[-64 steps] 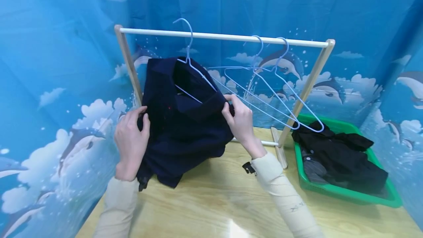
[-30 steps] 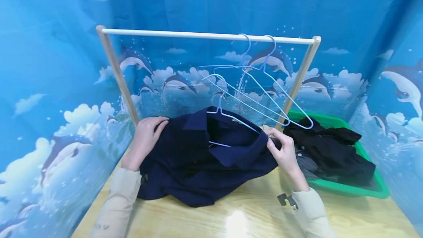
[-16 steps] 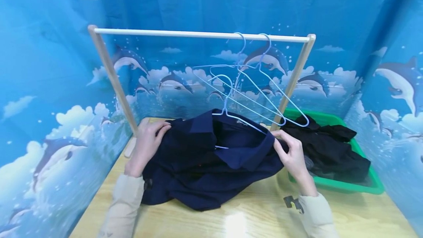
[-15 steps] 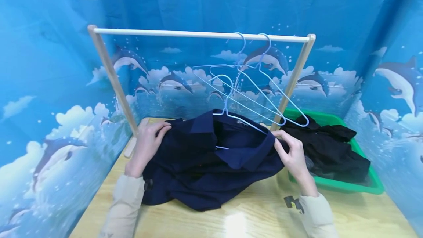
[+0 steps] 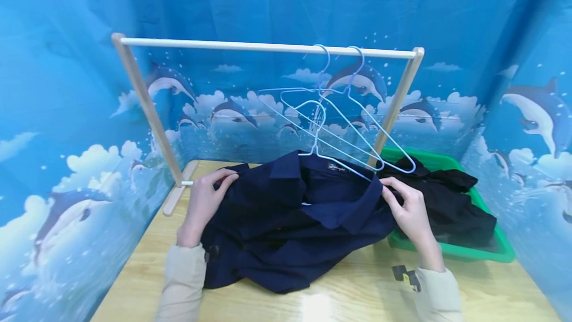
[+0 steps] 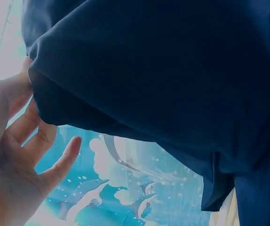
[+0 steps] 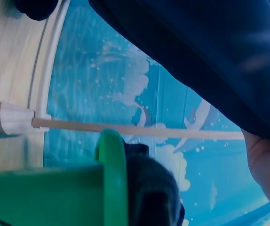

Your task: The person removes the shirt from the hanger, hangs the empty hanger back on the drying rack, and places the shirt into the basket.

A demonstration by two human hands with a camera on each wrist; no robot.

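Note:
A navy collared shirt (image 5: 295,222) lies bunched on the wooden table (image 5: 357,292), with a light blue wire hanger (image 5: 321,150) threaded through its collar and its hook standing up. My left hand (image 5: 214,188) holds the shirt's left shoulder; in the left wrist view the left hand (image 6: 27,136) pinches the shirt's (image 6: 172,70) edge with the other fingers spread. My right hand (image 5: 397,195) pinches the right shoulder beside the collar. In the right wrist view only the heel of the right hand (image 7: 266,165) shows under the shirt (image 7: 210,52).
A wooden clothes rack (image 5: 268,47) spans the back of the table with two empty blue hangers (image 5: 357,113) near its right end. A green bin (image 5: 487,255) of dark clothes (image 5: 451,198) sits at the right, its rim (image 7: 111,179) close to my right wrist. Blue printed curtains surround the table.
The shirt and its hanger have come down from rail height onto the table. My hands have spread apart to its two shoulders, and everything has drifted slightly right.

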